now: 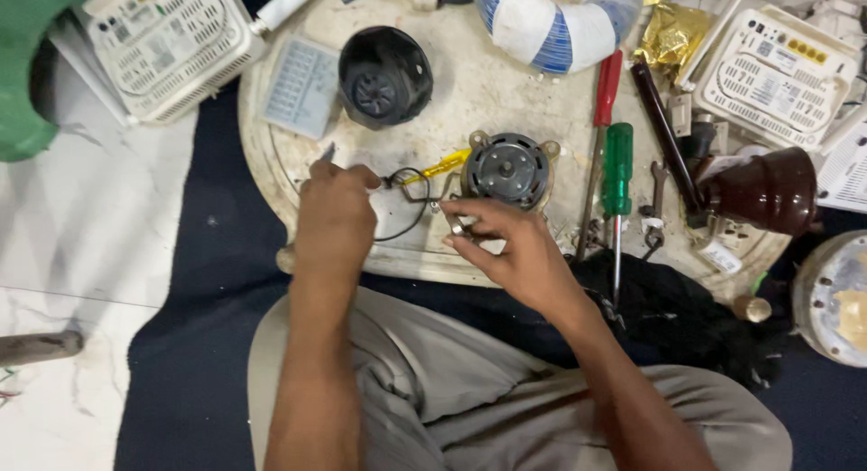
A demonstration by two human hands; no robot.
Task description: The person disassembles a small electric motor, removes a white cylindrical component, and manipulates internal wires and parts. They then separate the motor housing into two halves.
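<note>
A: What's at your far left?

B: A white box (pixel 167 46) hangs over the round board's (pixel 506 101) left edge, with a pale panel (pixel 305 84) and a black housing (pixel 385 75) just right of it.

A: And your left hand (pixel 336 220)?

B: Your fingers are closed around a thin tool (pixel 327 152), near the board's front edge. A black wire (pixel 406 205) loops beside your knuckles.

A: The motor (pixel 508 168)?

B: It sits mid-board, a yellow piece (pixel 438 168) touching its left side. Your right hand (pixel 515 250) pinches a small metal part (pixel 458 227) just below the motor, at the front rim.

A: Any room to move?

B: Bare board lies above the motor. To the right, a red screwdriver (pixel 607 92) and a green one (pixel 618 168) crowd in, then a brown dome (pixel 768 191) at the right edge.
</note>
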